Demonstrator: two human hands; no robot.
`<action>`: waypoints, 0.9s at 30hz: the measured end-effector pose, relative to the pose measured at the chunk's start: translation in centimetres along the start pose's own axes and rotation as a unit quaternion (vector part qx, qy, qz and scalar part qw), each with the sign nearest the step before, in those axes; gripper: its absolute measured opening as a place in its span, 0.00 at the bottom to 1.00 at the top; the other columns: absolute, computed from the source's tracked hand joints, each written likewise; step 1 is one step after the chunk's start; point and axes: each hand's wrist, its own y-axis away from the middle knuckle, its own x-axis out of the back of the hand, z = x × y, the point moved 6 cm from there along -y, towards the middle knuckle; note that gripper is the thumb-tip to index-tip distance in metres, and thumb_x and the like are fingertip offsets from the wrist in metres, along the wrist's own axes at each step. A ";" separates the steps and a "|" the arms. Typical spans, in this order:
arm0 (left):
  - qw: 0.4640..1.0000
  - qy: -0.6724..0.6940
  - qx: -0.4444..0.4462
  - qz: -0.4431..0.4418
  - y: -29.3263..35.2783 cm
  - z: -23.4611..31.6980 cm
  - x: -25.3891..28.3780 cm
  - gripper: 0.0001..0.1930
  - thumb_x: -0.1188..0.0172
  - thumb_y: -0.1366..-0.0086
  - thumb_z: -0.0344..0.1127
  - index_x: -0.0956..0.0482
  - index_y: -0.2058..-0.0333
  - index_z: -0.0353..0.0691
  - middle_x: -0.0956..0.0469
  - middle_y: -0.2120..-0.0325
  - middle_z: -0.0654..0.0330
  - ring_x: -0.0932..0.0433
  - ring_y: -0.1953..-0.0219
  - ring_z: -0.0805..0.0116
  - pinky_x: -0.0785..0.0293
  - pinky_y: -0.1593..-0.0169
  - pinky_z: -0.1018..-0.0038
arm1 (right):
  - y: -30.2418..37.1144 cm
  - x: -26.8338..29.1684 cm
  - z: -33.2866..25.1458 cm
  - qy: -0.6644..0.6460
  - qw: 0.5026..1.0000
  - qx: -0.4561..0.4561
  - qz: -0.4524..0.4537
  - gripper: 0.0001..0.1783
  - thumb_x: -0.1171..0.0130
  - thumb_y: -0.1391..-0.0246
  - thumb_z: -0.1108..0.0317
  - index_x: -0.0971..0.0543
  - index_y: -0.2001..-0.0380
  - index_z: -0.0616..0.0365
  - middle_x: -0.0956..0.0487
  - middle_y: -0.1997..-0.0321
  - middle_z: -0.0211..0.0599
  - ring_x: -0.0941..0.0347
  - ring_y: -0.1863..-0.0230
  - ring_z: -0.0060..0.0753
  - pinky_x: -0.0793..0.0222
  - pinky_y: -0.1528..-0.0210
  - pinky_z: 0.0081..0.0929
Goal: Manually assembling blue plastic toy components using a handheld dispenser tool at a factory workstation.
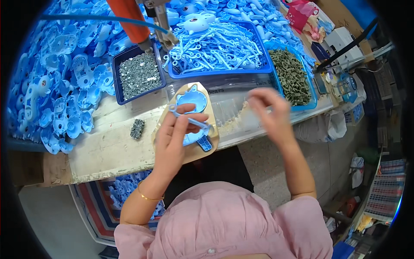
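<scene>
My left hand (pixel 170 140) is closed round a slim light-blue plastic lever (pixel 196 123) with a ring at its end. It hovers over a tan, rounded fixture block (pixel 169 149). Set in the block is a light-blue shell part (pixel 192 100), partly hidden by the fingers. My right hand (pixel 272 113) is raised over the table to the right of the block, smeared by motion, so its fingers and anything in them cannot be made out. Beyond it stands a light-blue tray (pixel 316 100) of small dark olive parts (pixel 290 77).
A blue basket (pixel 224 73) holds many light-blue levers; beside it sits a dark blue bin (pixel 125 101) of small metal pieces. Blue shells (pixel 60 86) are heaped at left. An orange machine tool (pixel 129 19) hangs above the bin. A dark bristly clump (pixel 137 129) lies left of the block.
</scene>
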 end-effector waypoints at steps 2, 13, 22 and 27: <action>1.000 -0.018 -0.001 0.013 0.3 0.5 1.1 0.18 0.55 0.21 0.41 0.35 0.41 0.34 0.16 0.58 0.55 0.19 0.59 0.73 0.24 0.51 0.75 | -0.7 5.6 4.9 0.114 0.987 0.001 0.116 0.10 0.39 0.41 0.74 0.18 0.56 0.62 0.17 0.63 0.37 0.22 0.65 0.26 0.27 0.62 0.26; 0.999 0.026 0.026 -0.029 0.7 -0.7 1.2 0.12 0.53 0.23 0.36 0.32 0.46 0.38 0.20 0.68 0.57 0.20 0.64 0.72 0.26 0.59 0.77 | 0.4 12.1 12.8 0.156 0.971 -0.151 0.100 0.08 0.37 0.41 0.70 0.21 0.62 0.63 0.19 0.68 0.32 0.23 0.69 0.23 0.27 0.64 0.25; 0.985 -0.133 0.018 -0.104 0.8 -0.4 -1.3 0.12 0.44 0.26 0.34 0.22 0.51 0.33 0.22 0.69 0.63 0.24 0.65 0.78 0.27 0.59 0.79 | -1.2 1.0 0.4 -0.227 0.950 -0.158 -0.144 0.11 0.38 0.40 0.73 0.18 0.54 0.61 0.19 0.66 0.28 0.24 0.66 0.18 0.28 0.62 0.20; 0.996 -0.054 0.024 -0.069 1.0 -0.6 0.2 0.09 0.43 0.27 0.34 0.26 0.55 0.33 0.23 0.66 0.63 0.24 0.64 0.78 0.27 0.58 0.78 | -1.3 -3.7 -2.9 -0.192 0.950 -0.063 -0.237 0.08 0.36 0.40 0.74 0.16 0.58 0.63 0.19 0.66 0.29 0.24 0.65 0.18 0.28 0.61 0.20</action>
